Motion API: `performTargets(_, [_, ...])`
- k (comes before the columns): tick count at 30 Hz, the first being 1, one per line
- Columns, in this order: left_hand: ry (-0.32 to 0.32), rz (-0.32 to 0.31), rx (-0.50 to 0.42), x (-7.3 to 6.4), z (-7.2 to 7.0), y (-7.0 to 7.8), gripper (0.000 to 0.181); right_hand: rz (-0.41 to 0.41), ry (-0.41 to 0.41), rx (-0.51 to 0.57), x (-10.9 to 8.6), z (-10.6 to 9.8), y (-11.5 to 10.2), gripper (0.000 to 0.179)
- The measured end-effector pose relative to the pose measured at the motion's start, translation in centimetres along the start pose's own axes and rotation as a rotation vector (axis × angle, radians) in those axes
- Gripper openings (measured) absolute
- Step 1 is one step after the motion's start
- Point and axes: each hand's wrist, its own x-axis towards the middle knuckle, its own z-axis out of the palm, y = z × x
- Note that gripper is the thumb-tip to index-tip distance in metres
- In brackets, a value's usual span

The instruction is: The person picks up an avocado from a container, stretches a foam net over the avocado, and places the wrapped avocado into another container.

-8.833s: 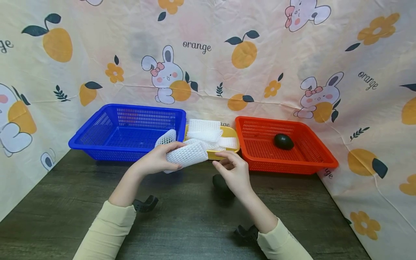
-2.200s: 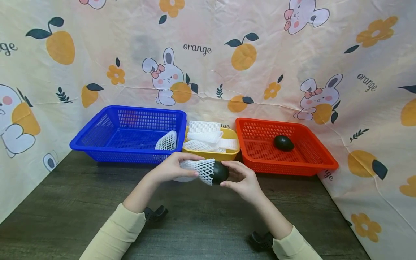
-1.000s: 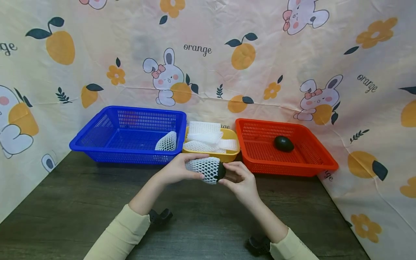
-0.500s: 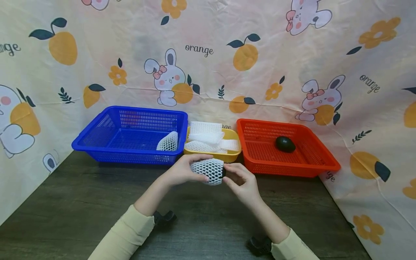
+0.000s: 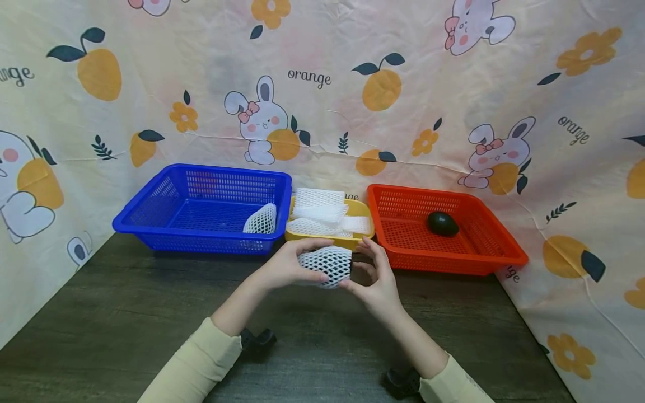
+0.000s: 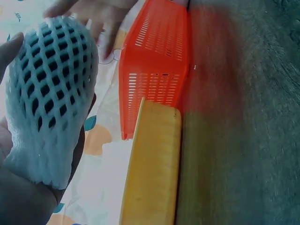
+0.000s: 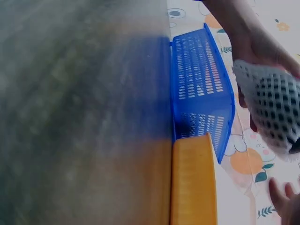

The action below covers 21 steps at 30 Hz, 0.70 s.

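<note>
A dark avocado sits inside a white foam net sleeve (image 5: 330, 266), held in the air in front of the yellow tub. My left hand (image 5: 287, 267) grips the sleeved fruit from the left, thumb below and fingers over the top. In the left wrist view the foam net sleeve (image 6: 52, 84) covers the fruit, with its narrow gathered end in the palm. My right hand (image 5: 375, 282) is at the right end of the sleeve, fingers spread and thumb near the lower edge. The right wrist view shows the right fingers (image 7: 280, 199) apart from the net, a dark spot showing at its open end.
A blue basket (image 5: 201, 240) at the left holds one netted fruit (image 5: 261, 219). Beside it the yellow tub (image 5: 353, 242) contains several flat white foam nets (image 5: 319, 211). In the red basket (image 5: 453, 262) at the right lies a bare avocado (image 5: 442, 224). A patterned cloth hangs behind.
The avocado, on the table at first, was picked up and slid into the net, which now covers nearly all of it. My right fingers have just spread away from the sleeve's end.
</note>
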Motion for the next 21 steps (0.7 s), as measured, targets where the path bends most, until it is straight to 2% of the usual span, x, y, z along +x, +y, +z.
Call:
performTargets(3, [-0.021, 0.020, 0.008, 0.1, 0.0, -0.5, 0.070, 0.068, -0.100, 0.095, 0.1, -0.4, 1.1, 0.099])
performTargets(7, [-0.031, 0.035, 0.018, 0.1, 0.3, -0.5, 0.075, 0.112, -0.175, 0.158, 0.0, -0.5, 1.4, 0.092])
performTargets(12, [-0.010, 0.032, 0.026, 0.1, 0.3, -0.5, 0.075, 0.108, -0.159, 0.160, 0.0, -0.4, 1.5, 0.072])
performTargets(21, [-0.068, 0.066, -0.029, -0.1, -0.8, -0.8, 0.062, 0.082, -0.124, 0.188, 0.1, -0.7, 1.6, 0.066])
